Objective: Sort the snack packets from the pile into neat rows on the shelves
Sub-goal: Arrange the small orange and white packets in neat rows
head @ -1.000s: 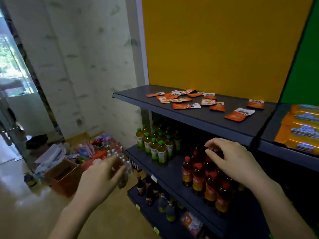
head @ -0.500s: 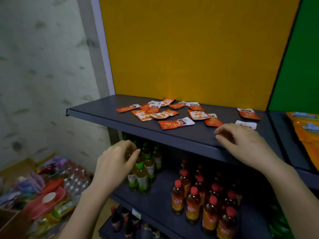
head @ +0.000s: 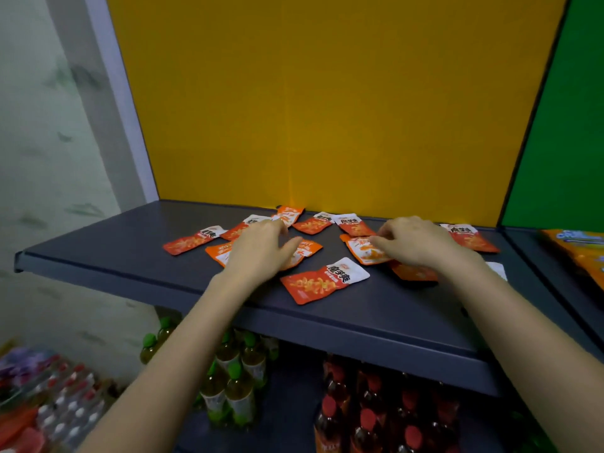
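Note:
Several orange and white snack packets lie scattered on the dark grey top shelf. The nearest packet lies flat between my hands. My left hand rests palm down, fingers spread, on the packets at the left of the pile, covering one packet. My right hand reaches over the right side, its fingertips touching the edge of a packet. Other packets lie at the far left, at the back and at the right.
A yellow back panel rises behind the shelf, a green one to its right. Orange bags fill the neighbouring shelf. Below stand green-capped bottles and red-capped bottles. Wrapped bottle packs sit on the floor at left.
The view has turned and closed in on the top shelf. Both hands have risen from the bottle shelf and now lie on the packet pile.

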`<action>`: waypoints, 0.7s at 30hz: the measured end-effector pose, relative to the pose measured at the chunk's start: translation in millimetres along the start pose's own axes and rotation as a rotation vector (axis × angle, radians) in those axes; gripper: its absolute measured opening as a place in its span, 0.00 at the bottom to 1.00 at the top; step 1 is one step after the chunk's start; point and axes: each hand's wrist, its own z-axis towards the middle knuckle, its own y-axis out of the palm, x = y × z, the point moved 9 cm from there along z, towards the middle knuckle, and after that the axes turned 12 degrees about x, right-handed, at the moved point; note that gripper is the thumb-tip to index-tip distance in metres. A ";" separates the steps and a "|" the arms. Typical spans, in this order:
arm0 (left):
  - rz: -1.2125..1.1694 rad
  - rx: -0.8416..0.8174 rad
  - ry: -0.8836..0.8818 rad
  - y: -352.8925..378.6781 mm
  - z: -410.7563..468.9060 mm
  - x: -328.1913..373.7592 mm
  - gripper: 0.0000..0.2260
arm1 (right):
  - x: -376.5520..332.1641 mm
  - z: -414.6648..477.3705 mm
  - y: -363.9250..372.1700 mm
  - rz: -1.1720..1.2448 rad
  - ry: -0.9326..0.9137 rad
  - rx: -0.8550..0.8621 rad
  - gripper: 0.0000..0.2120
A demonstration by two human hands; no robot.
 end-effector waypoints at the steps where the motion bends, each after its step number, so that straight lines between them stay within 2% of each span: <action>1: 0.042 -0.073 0.005 13.0 8.5 -1.3 0.19 | -0.8 4.9 7.1 -0.023 0.025 -0.030 0.22; 4: 0.084 -0.244 -0.026 42.7 19.9 -5.4 0.24 | -0.8 13.6 23.6 -0.075 0.097 -0.082 0.28; 11: 0.061 -0.449 -0.058 63.6 29.8 -10.2 0.32 | -4.8 24.2 36.7 -0.133 0.190 -0.110 0.34; 15: -0.038 -0.524 -0.122 72.4 34.9 -13.4 0.23 | 0.0 31.5 43.0 -0.137 0.247 -0.137 0.36; 17: -0.104 -0.531 -0.153 74.4 36.4 -14.8 0.22 | 6.2 34.0 48.5 -0.089 0.298 -0.189 0.37; 19: -0.153 -0.495 -0.147 72.4 40.0 -13.7 0.21 | 9.3 34.7 51.5 -0.018 0.334 -0.226 0.33; 21: -0.185 -0.461 -0.132 66.7 41.6 -12.5 0.20 | 12.4 37.4 53.9 0.074 0.360 -0.219 0.24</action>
